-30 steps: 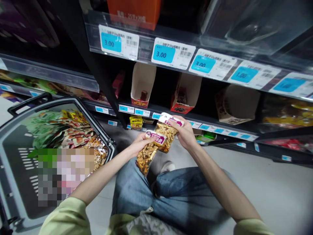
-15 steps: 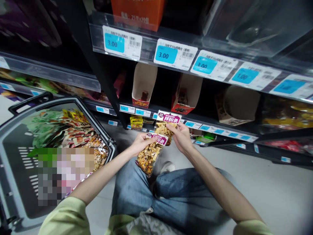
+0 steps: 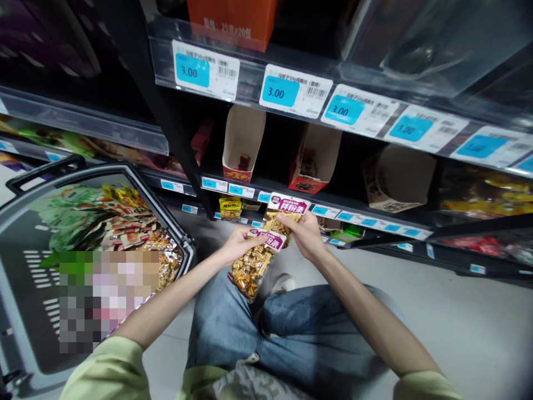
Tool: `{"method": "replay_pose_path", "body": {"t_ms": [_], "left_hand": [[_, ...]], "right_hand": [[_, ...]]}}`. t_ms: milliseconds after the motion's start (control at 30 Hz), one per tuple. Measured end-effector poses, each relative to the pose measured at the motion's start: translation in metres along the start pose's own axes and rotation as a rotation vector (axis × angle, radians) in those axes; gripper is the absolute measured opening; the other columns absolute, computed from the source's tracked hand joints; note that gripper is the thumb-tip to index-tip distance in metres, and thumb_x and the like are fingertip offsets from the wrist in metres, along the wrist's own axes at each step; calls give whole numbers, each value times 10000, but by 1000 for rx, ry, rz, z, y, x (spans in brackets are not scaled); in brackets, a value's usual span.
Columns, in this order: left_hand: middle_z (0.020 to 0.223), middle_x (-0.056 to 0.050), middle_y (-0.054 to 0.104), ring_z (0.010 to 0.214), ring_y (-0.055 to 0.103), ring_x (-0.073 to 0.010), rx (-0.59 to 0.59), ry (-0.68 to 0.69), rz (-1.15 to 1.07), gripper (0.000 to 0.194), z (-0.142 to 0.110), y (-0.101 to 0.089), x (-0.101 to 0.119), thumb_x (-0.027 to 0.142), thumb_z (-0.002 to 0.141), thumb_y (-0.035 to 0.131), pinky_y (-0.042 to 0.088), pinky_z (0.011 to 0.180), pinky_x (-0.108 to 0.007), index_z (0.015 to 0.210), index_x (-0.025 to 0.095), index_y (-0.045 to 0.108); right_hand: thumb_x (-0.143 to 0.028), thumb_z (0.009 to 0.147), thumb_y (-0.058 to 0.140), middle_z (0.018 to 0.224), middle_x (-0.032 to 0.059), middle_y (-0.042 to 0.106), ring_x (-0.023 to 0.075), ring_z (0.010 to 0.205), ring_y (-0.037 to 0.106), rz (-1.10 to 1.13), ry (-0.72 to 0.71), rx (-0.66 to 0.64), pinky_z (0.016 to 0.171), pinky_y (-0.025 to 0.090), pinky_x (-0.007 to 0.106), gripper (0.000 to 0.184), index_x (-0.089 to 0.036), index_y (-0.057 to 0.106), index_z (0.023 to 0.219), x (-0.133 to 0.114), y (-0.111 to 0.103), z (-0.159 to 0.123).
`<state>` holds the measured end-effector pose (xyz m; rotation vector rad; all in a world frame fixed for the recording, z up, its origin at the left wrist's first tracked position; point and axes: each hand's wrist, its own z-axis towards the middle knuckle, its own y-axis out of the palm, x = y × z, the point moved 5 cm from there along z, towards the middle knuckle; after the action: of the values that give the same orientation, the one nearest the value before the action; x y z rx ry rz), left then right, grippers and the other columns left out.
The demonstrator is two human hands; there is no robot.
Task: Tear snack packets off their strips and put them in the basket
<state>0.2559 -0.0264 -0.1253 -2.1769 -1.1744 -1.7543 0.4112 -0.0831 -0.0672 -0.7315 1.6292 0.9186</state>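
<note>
My left hand [image 3: 237, 244] is closed on the upper left edge of a snack packet [image 3: 251, 272] with a purple-and-white label and a clear front showing brown pieces. A second packet of the same kind [image 3: 287, 205] is pinched at its right side by my right hand [image 3: 306, 230]. The left packet hangs lower and overlaps the bottom of the right one. Both are above my knees, their printed fronts facing me.
A grey shopping basket [image 3: 25, 228] at the left holds many snack packets [image 3: 133, 222]. Ahead stands a dark shelf with price tags [image 3: 295, 90], open cardboard boxes [image 3: 245, 133] and a yellow packet [image 3: 230, 208] low down. Grey floor [image 3: 416, 311] lies to the right.
My right hand has shifted its grip from the packet's top to its side, so its label now shows. The left packet has turned slightly to face me more.
</note>
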Motion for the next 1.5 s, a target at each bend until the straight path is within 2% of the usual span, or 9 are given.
{"method": "replay_pose_path", "body": {"t_ms": [167,367,533,700,867,1033,1167,1367,1500], "left_hand": [[835,-79,752,740,698,-197,-30,-14,-5,315,-2,3,-1,375,699,790,547,702,-282,901,134,765],[858,-86,754,720,694,-190,-17,-43,31,313,-3,2,-3,380,693,796,546,692,-278,876,129,763],[845,-90,753,727,697,-194,-5,-41,0,331,-1,1,-4,384,688,801,547,690,-274,885,121,760],[822,-86,752,708,697,-181,44,-39,-92,409,-1,2,2,412,653,823,552,707,-271,917,109,747],[863,-100,755,717,701,-178,56,-43,-102,436,-3,4,6,437,652,819,554,718,-269,909,93,745],[844,-94,754,731,703,-184,53,-64,-100,422,-2,2,-1,411,647,829,557,723,-276,916,96,745],[826,-97,752,719,702,-188,81,-50,-109,459,-3,1,2,441,636,829,561,717,-285,920,91,743],[819,-114,750,695,702,-195,109,-62,-125,484,-3,0,2,485,610,832,559,683,-280,859,80,744],[815,-115,750,699,702,-197,109,-75,-126,482,-3,0,0,477,608,836,558,686,-282,867,81,745]], "right_hand": [[-320,627,866,931,56,712,242,858,675,3,2,40,801,546,378,358,-185,679,901,5,-4,0],[-286,635,860,928,54,708,231,837,672,-11,12,38,775,548,358,315,-179,679,871,4,-4,-2],[-274,646,854,959,46,702,227,871,660,-12,-55,48,806,540,359,360,-194,653,934,1,-3,-4],[-288,758,762,1022,34,695,219,973,642,35,-111,47,914,503,361,242,-216,678,974,-2,-1,-4],[-245,755,766,1017,37,701,216,987,641,73,-121,52,946,480,357,231,-214,705,975,-2,-3,-1],[-239,724,798,1000,40,705,208,956,649,65,-110,84,933,482,348,253,-212,702,956,0,-8,1],[-251,708,820,992,49,705,216,949,651,69,-113,52,930,486,360,286,-214,710,970,-2,-6,0],[-297,795,744,1028,29,693,221,1006,622,133,-78,9,943,471,359,149,-236,730,930,-4,-3,0],[-288,768,768,945,31,700,219,952,631,135,-69,39,897,486,349,135,-216,738,878,-3,-6,1]]}}
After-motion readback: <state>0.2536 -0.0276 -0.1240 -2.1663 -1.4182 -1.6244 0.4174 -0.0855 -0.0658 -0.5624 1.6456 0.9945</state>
